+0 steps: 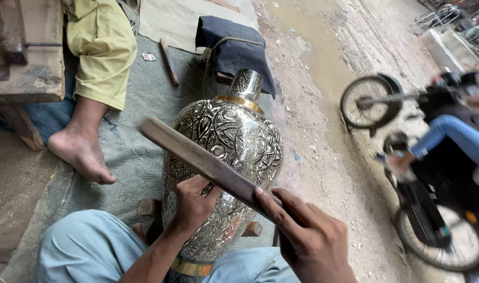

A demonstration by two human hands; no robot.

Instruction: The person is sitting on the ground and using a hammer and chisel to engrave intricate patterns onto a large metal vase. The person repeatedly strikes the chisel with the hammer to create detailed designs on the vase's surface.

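While the engraved metal vase (224,157) lies tilted across the person's lap, its neck pointing away toward a dark cushion (234,47), the left hand (193,202) presses a small tool, mostly hidden, against the vase's belly. Just right of that, the right hand (307,236) is clenched around a flat wooden stick (208,165) raised over the vase. Left of the vase rests another person's bare foot (82,152); a motorbike (423,173) passes on the right.

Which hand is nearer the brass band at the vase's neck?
Left. The left hand rests on the vase body below the brass band; the right hand grips the flat bar lower right.
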